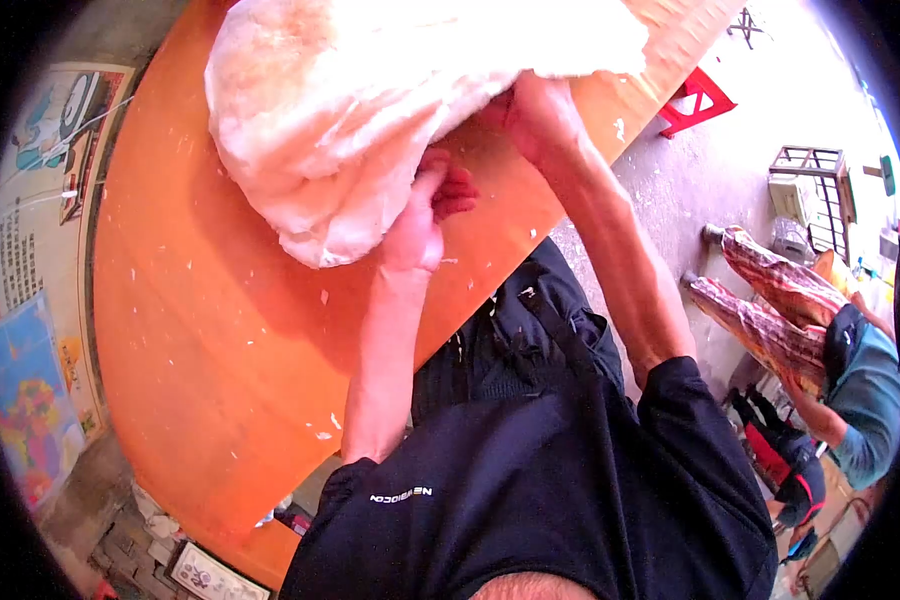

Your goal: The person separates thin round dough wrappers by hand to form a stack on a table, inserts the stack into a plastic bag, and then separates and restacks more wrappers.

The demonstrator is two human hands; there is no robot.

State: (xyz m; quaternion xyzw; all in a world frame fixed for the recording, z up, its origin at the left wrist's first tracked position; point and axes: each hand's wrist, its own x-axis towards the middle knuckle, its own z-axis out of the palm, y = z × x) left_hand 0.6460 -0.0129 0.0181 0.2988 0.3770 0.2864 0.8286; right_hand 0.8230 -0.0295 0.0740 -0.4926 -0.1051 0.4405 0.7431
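A thick, fluffy mass of white cotton batting point(310, 130) lies bunched over the upper part of an orange-covered table point(190, 330). My left hand point(425, 215) is at the near lower edge of the batting, fingers curled, with part of the hand pressed against the fibre. Farther up and to the right, my right hand point(530, 110) grips the batting's underside; its fingertips are hidden beneath the folds. Small white tufts are scattered over the orange surface around both hands.
Printed posters point(45, 250) stand along the left side. On the right, beyond the table edge, are a red stool point(698, 103), a metal-framed rack point(815, 190) and another person in a teal shirt point(870, 400) with patterned trousers. More people are partly visible behind.
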